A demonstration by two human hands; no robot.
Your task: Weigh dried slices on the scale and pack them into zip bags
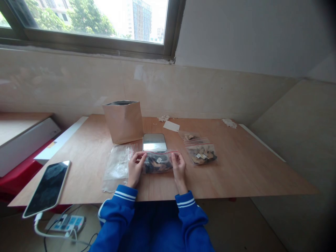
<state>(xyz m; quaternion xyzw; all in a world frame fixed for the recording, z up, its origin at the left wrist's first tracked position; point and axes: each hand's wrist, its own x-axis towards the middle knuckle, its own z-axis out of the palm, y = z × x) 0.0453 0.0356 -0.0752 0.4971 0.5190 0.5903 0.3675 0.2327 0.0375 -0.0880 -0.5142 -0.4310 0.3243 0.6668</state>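
Between my two hands is a clear zip-lock bag [159, 164] with a red seal line, holding dark and brown dried pieces and a small white packet. My left hand [136, 167] pinches its upper left corner, and my right hand [179, 169] pinches the upper right corner. Just behind the bag lies a flat scale with a shiny top [154, 141]. A stack of clear plastic bags [115, 168] lies beside my left hand. To the right of my right hand rest filled zip-lock bags [202, 154] with similar dried pieces.
A brown paper pouch [124, 122] stands with its top open at the back left. A white card [171, 126] and crumpled tissues [229, 123] lie toward the wall. A phone [47, 189] on a charging cable overhangs the table's front left edge, above a power strip [65, 223].
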